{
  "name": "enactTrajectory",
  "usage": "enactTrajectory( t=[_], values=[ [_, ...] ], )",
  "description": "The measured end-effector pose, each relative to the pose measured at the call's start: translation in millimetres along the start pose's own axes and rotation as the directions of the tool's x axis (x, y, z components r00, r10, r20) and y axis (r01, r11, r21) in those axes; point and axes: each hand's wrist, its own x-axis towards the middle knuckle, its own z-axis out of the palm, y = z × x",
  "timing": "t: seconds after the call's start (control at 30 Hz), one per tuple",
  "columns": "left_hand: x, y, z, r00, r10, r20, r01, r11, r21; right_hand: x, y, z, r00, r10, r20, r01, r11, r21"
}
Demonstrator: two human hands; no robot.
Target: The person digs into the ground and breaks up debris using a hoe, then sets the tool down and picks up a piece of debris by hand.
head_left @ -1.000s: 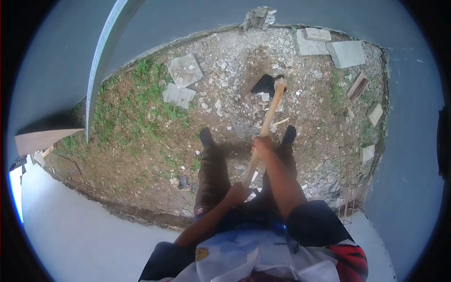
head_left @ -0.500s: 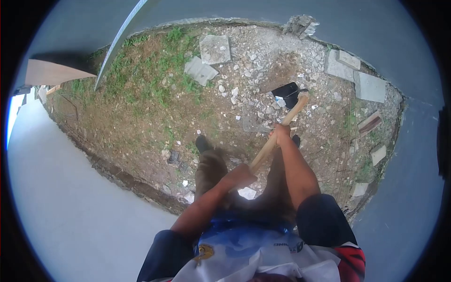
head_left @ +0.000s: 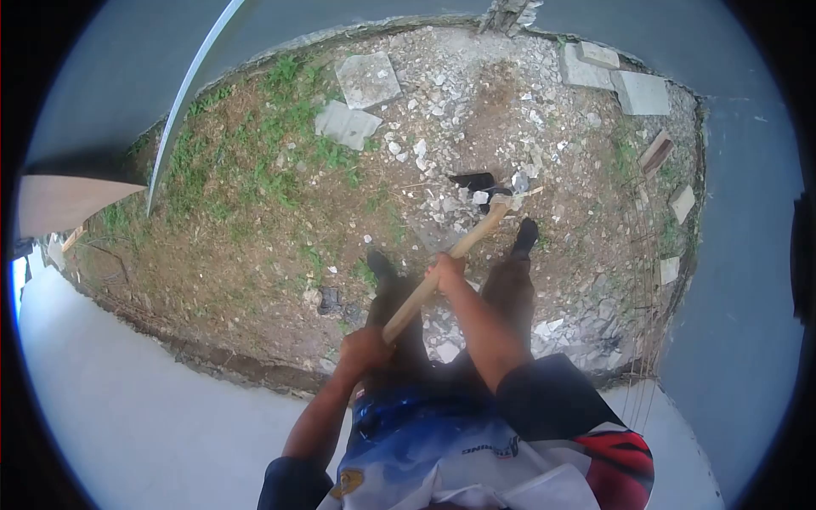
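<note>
A hoe [head_left: 478, 234] with a pale wooden handle slants across the front of my body. My left hand [head_left: 365, 349] is wrapped round the handle's rear end, near my left thigh. Farther along the wood, my right hand [head_left: 447, 273] is closed around it. The black blade [head_left: 473, 181] rests low on the ground beyond my feet. White stone chunks [head_left: 481, 197] lie against the blade and partly cover it, so its lower edge is hidden.
Loose rubble [head_left: 442, 106] spreads over the soil ahead. Flat concrete slabs [head_left: 368, 81] lie at the far left, and more blocks [head_left: 640, 93] along the right wall. Grass [head_left: 280, 161] grows at left. Thin rods [head_left: 648, 280] run along the right. A curved panel edge [head_left: 183, 98] stands at upper left.
Both hands have drawn the hoe back toward my body and to the left. Stone chunks now sit bunched against the blade. The camera view has shifted slightly.
</note>
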Motion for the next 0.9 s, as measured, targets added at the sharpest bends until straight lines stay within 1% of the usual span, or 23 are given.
enactTrajectory(
  t=[0.03,0.07,0.1,0.17,0.2,0.23,0.27,0.3,0.33,0.4,0.43,0.47,0.5,0.53,0.57,0.63,0.67,0.73,0.77,0.8,0.83,0.87,0.9],
  values=[
    [-11.5,-13.3,6.5,1.0,-0.021,0.001,0.021,1.0,0.0,8.6,32.1,6.7,0.996,0.088,0.022,-0.088,0.996,0.018],
    [-23.4,-23.2,13.9,0.998,-0.06,0.021,0.059,0.998,0.012,24.2,66.7,3.5,0.977,0.109,0.186,-0.103,0.994,-0.04],
    [-35.5,-34.0,25.5,0.994,-0.103,0.039,0.102,0.995,0.023,-0.3,77.7,8.2,0.961,0.156,0.228,-0.15,0.988,-0.043],
    [-50.0,-63.4,65.0,0.992,-0.126,-0.032,0.126,0.992,-0.02,-10.8,114.7,16.0,0.965,0.086,0.247,-0.069,0.995,-0.078],
    [-43.7,-65.6,80.5,0.994,-0.1,-0.053,0.097,0.994,-0.055,-30.5,96.3,15.3,0.969,0.02,0.245,-0.006,0.998,-0.059],
    [-39.4,-69.3,95.7,0.995,-0.074,-0.063,0.069,0.994,-0.086,-67.2,74.7,10.1,0.972,-0.038,0.232,0.048,0.998,-0.04],
    [-33.3,-67.0,102.8,0.996,-0.047,-0.077,0.037,0.992,-0.123,-72.2,49.5,2.0,0.943,-0.063,0.328,0.07,0.998,-0.007],
    [-19.3,-47.9,98.2,0.997,-0.001,-0.076,-0.013,0.984,-0.177,-80.3,18.9,-2.6,0.953,-0.179,0.246,0.173,0.984,0.044],
    [-1.0,-19.5,90.0,0.996,0.044,-0.078,-0.061,0.971,-0.232,-82.7,-21.3,-9.5,0.945,-0.238,0.225,0.233,0.971,0.05],
    [62.6,28.6,96.5,0.976,0.17,-0.137,-0.203,0.939,-0.277,-80.4,-108.5,-26.2,0.855,-0.451,0.255,0.446,0.891,0.08],
    [76.9,77.8,65.5,0.955,0.208,-0.214,-0.271,0.904,-0.33,-76.9,-153.7,-32.1,0.814,-0.521,0.258,0.506,0.853,0.127],
    [134.2,94.6,86.1,0.941,0.215,-0.263,-0.293,0.904,-0.311,-72.9,-196.5,-35.5,0.73,-0.639,0.243,0.622,0.768,0.153],
    [147.3,142.9,46.2,0.878,0.314,-0.361,-0.42,0.867,-0.268,-69.1,-238.0,-36.1,0.646,-0.734,0.209,0.718,0.677,0.16],
    [170.0,178.0,24.1,0.82,0.336,-0.464,-0.502,0.812,-0.3,-66.8,-278.0,-33.1,0.585,-0.798,0.146,0.791,0.601,0.114],
    [186.4,208.3,2.2,0.83,0.306,-0.466,-0.476,0.825,-0.305,-55.5,-316.7,-31.6,0.56,-0.821,0.114,0.817,0.57,0.087],
    [215.2,246.5,-30.2,0.795,0.305,-0.524,-0.472,0.854,-0.218,-20.5,-370.7,-23.0,0.559,-0.825,0.082,0.825,0.564,0.05],
    [217.8,247.5,-23.7,0.84,0.275,-0.468,-0.417,0.878,-0.233,6.5,-369.1,-20.3,0.624,-0.774,0.107,0.776,0.63,0.025],
    [213.2,245.6,-16.1,0.909,0.203,-0.365,-0.301,0.924,-0.237,76.3,-342.1,-16.3,0.737,-0.657,0.159,0.666,0.746,-0.008],
    [207.7,235.2,13.1,0.945,0.14,-0.297,-0.229,0.929,-0.29,95.0,-304.4,-19.3,0.852,-0.503,0.147,0.523,0.831,-0.191],
    [194.2,221.1,47.5,0.97,0.081,-0.231,-0.158,0.929,-0.336,111.9,-274.2,-30.1,0.875,-0.455,0.163,0.481,0.853,-0.202],
    [177.4,213.4,56.2,0.987,0.07,-0.144,-0.116,0.933,-0.341,84.2,-259.3,-41.8,0.865,-0.464,0.192,0.491,0.862,-0.13],
    [156.4,209.4,83.0,0.972,0.107,-0.209,-0.179,0.913,-0.366,45.9,-249.6,-55.1,0.867,-0.464,0.182,0.488,0.864,-0.12],
    [134.1,203.4,110.2,0.985,0.084,-0.152,-0.146,0.874,-0.464,23.1,-231.1,-75.1,0.864,-0.443,0.238,0.476,0.873,-0.107]
  ],
)
